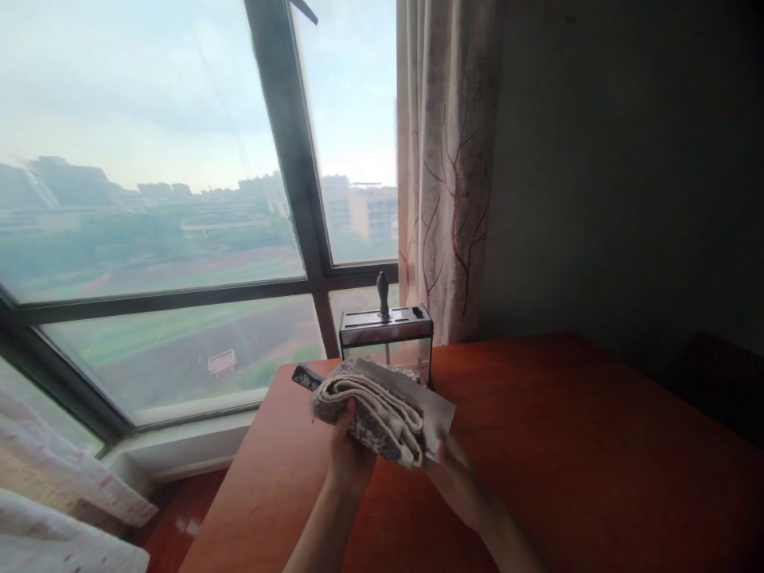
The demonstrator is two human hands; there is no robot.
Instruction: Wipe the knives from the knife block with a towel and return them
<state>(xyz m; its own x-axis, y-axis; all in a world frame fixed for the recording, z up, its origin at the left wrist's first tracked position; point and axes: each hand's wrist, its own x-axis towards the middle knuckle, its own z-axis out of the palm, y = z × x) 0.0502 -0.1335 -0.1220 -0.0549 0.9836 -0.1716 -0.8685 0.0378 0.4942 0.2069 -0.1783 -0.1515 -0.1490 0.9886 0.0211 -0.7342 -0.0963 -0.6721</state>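
I'm holding a folded grey-and-cream patterned cloth (pixel 370 414) up over the reddish-brown wooden bench (pixel 567 446) — my left hand (pixel 349 458) is gripping it from underneath, fingers closed into the folds. The cloth is wrapping around a wide flat steel cleaver blade (pixel 433 410), and its dark handle (pixel 306 376) is sticking out to the left. My right hand (pixel 457 477) is pinching the blade's lower right corner. Just behind, a clear knife block with a shiny metal top (pixel 387 338) is sitting at the bench's far edge, one dark knife handle (pixel 383 293) poking up — patterned curtain (pixel 447 159) hanging beside it.
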